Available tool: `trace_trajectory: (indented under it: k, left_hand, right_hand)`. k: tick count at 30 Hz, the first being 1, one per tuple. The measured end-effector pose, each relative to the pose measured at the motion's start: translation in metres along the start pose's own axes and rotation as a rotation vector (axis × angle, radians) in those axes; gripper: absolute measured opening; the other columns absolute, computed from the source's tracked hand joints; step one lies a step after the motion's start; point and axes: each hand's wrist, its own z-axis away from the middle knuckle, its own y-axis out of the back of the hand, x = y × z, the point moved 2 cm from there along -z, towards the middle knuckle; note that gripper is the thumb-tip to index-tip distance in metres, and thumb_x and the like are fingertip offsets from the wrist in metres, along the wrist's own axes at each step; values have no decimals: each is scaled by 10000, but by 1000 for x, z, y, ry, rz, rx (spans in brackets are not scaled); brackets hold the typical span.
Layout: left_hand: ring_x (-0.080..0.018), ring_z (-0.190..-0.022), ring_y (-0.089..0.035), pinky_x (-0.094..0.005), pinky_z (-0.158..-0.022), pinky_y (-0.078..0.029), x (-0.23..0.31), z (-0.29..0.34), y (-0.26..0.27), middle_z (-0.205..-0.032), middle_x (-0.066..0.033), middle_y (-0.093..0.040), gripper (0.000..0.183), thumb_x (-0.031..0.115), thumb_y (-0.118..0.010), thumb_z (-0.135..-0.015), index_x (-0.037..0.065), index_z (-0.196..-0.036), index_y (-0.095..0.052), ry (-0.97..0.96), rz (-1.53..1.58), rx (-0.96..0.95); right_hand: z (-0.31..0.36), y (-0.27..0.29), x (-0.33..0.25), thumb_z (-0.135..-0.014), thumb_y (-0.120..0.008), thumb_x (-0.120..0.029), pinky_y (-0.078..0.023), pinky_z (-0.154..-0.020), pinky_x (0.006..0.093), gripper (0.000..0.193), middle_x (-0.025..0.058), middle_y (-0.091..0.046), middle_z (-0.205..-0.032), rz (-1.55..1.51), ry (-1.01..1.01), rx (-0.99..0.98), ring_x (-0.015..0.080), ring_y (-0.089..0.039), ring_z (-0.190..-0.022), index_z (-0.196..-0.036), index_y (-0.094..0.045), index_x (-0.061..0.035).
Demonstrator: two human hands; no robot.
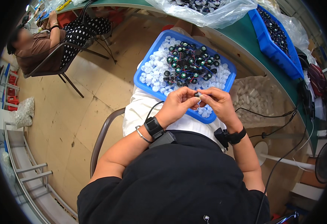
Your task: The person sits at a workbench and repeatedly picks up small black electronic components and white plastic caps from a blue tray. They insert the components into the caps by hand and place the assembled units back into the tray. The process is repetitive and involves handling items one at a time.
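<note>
On my lap rests a blue plastic tray (144, 85) with many white translucent plastic caps (156, 69). A heap of small black round parts (189, 61), some with green faces and thin red and blue wires, lies on top of the caps. Over the tray's near side, my left hand (179, 103) and my right hand (220, 105) meet fingertip to fingertip. Pinched between them is a small dark round part (197, 95), with something pale just under it. Fingers hide most of it, so its details cannot be made out.
A green worktable (273, 69) curves along the right, bearing a blue bin (282, 56) of dark parts and a clear bag (212, 16) of parts. Another person (40, 52) sits at the far left. A fan (325, 162) and cables (282, 115) are at right.
</note>
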Motion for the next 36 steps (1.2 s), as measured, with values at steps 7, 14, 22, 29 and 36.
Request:
trace_trajectory:
  k: [7, 14, 22, 29, 36]
  left_hand:
    - [-137, -831, -637, -269, -752, -537, 8, -5, -7, -948, -81, -646, 225, 128, -609, -917, -16, -1085, -564, -87, 90, 53]
    - [-148, -855, -646, -275, -779, -544, -1, -4, 2, -975, -81, -650, 304, 278, -572, -943, 16, -1097, -578, 221, 459, -55]
    - [-159, -939, -624, -321, -857, -518, 2, -1, -7, -1021, -66, -641, 325, 332, -531, -958, 38, -1081, -593, 298, 570, -129]
    - [-178, -979, -609, -366, -891, -497, -1, -1, -5, -1039, -70, -627, 276, 298, -516, -967, 56, -1075, -593, 325, 576, -126]
    - [-164, -963, -605, -377, -893, -487, 2, 1, -8, -1020, -66, -630, 299, 317, -511, -969, 51, -1073, -599, 346, 605, -182]
  right_hand:
    - [-2, -12, 2, -910, -615, -110, -483, -635, 217, 275, 10, -620, -853, -280, -96, 120, 73, -557, -701, -1166, -617, -12]
    - [-1, -11, -10, -846, -684, -122, -459, -646, 223, 405, 36, -548, -953, 179, 152, 130, 83, -530, -756, -1222, -564, -30]
    - [1, -16, -9, -781, -740, -89, -472, -640, 225, 460, 51, -568, -976, -45, 97, 254, 89, -566, -740, -1203, -567, -32]
    - [1, -12, -16, -780, -730, -68, -471, -612, 233, 259, 61, -625, -928, 260, 233, 194, 101, -575, -681, -1019, -646, -10]
    - [2, -11, -30, -675, -750, -57, -497, -610, 309, 259, 101, -641, -829, 660, 575, 179, 252, -598, -688, -909, -646, -18]
